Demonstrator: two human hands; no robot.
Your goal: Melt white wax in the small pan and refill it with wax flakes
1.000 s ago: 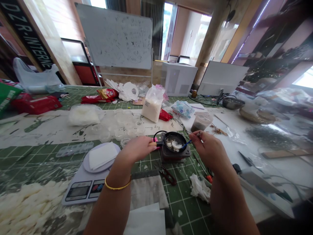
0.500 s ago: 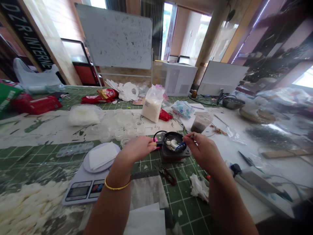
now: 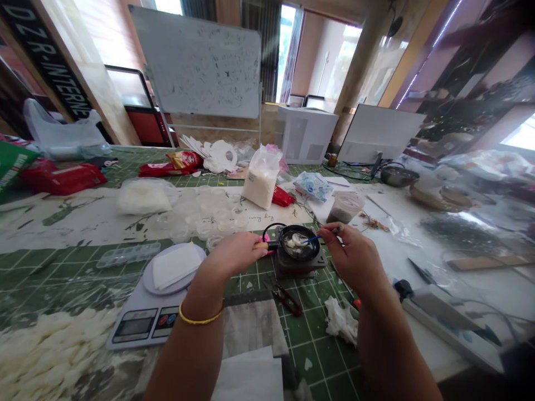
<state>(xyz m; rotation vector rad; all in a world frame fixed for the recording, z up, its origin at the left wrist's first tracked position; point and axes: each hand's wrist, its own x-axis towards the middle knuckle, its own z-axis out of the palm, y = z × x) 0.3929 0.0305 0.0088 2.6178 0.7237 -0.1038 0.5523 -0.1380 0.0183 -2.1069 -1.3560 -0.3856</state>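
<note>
A small black pan (image 3: 310, 252) sits on a dark little stove (image 3: 298, 266) on the green cutting mat. White lumps lie in the pan. My left hand (image 3: 232, 256) is closed on the pan's short handle at its left side. My right hand (image 3: 353, 259) pinches a thin blue-tipped stirrer (image 3: 311, 240) whose tip rests among the white lumps. A gold bangle (image 3: 200, 318) circles my left wrist.
A digital scale (image 3: 146, 312) with a white sheet stands at left, white flakes (image 3: 45, 345) nearer. Small red snips (image 3: 288, 301) and crumpled tissue (image 3: 341, 322) lie below the stove. A bag of white grains (image 3: 261, 178), several clear cups (image 3: 217, 214), a brown-filled tub (image 3: 345, 207) stand behind.
My right hand swung the stirrer from the pan's right rim toward its middle, then to the upper part. The white lumps shifted. My left hand stayed on the handle.
</note>
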